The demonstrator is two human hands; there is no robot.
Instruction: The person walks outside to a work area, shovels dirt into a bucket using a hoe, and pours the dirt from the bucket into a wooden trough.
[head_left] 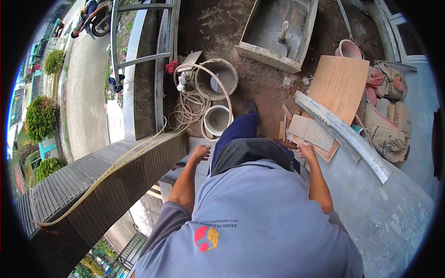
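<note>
My left hand (200,154) hangs beside my waist with its fingers curled in, and I see nothing in it. Nearest to it are a small white bucket (217,120) and a coiled pale hose (191,109). On the other side, my right hand (306,151) is also curled and appears to hold nothing. Below it, tiles (311,131) lie stacked on the ground. A long grey metal beam (343,136) with a toothed edge slants past them. One dark shoe (250,106) shows ahead of my body.
A mortar trough (296,65) with an upright handle in it lies ahead. Left of it stands a large bucket (232,85). Plywood (340,81), cement bags (387,129) and a pink bucket (350,48) are at right. A metal frame (143,59) and ribbed ledge (116,160) border the left.
</note>
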